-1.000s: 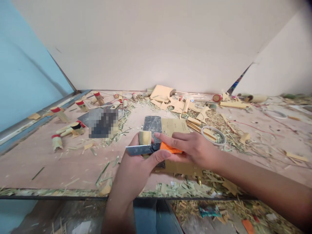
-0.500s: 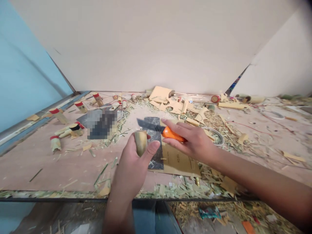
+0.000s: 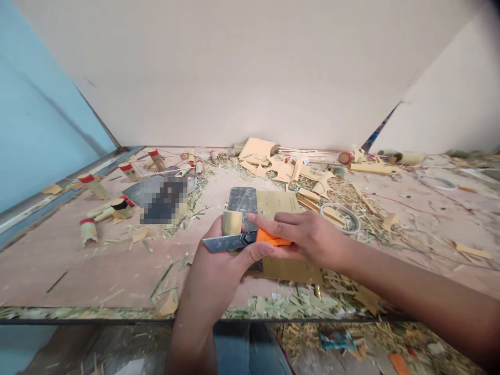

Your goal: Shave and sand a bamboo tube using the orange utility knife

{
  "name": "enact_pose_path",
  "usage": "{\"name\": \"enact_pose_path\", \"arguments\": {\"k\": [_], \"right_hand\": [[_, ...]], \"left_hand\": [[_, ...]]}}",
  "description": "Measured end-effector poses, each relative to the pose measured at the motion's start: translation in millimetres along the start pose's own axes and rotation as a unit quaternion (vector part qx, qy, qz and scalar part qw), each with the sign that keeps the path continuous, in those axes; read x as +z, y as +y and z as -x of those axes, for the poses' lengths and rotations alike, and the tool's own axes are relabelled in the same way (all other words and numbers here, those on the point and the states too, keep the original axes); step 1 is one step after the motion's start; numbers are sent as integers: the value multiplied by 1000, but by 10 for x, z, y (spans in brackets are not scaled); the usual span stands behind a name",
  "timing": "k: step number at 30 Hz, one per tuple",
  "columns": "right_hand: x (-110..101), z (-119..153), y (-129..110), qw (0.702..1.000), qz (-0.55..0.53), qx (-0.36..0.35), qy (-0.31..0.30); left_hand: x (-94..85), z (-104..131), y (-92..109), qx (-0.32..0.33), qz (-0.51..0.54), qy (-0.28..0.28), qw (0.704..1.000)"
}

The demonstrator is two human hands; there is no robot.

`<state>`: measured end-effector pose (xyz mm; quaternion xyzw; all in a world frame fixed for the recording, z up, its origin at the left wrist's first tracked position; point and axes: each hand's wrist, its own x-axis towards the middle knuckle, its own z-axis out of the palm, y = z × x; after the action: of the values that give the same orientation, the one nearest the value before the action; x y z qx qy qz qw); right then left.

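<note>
Shavings are littering the workbench point(image 3: 58, 250); left hand point(image 3: 219, 271) is clamping a light, stiff bamboo piece point(image 3: 232, 222) low down, right hand point(image 3: 308, 239) is gripping the knife point(image 3: 234, 241) by its handle.

Half a second ago your right hand point(image 3: 308, 240) held the orange-handled knife with the grey steel blade point(image 3: 242, 240) up and clear of the short pale bamboo tube point(image 3: 232, 223), its tip pointing away to the left over the dark stone slab point(image 3: 244, 200). Now you have brought it back down, so the blade lies flat across the tube's near side, touching it, much as it did a second ago. Your left hand point(image 3: 219, 276) has raised the tube a little, and its thumb has shifted from the tube's side to press against the knife where blade meets handle.
</note>
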<state>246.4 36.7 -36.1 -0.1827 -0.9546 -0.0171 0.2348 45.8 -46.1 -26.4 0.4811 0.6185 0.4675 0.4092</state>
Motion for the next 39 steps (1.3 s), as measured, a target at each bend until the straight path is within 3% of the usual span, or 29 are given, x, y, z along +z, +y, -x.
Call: {"name": "enact_pose_path", "arguments": {"k": [4,8,14,21,28,31,36,39], "right_hand": [[18,-16,-60,990,87,93,53],[-12,-38,29,977,91,150,117],[-38,-46,105,995,22,56,83],[-36,-41,49,999,3,-11,32],[-45,-11,53,997,51,-32,51],[-28,12,17,994,90,-21,51],[47,1,-111,989,137,14,48],[105,-43,-174,989,109,89,49]], "left_hand": [[-15,-2,25,4,-88,47,995],[6,19,23,11,-103,63,993],[27,4,-101,5,60,-21,998],[-33,-27,-87,25,80,-41,996],[10,31,25,7,-37,37,999],[1,4,-1,23,-55,39,997],[-31,-68,-79,42,-86,58,994],[-3,-78,-105,11,-93,106,990]]}}
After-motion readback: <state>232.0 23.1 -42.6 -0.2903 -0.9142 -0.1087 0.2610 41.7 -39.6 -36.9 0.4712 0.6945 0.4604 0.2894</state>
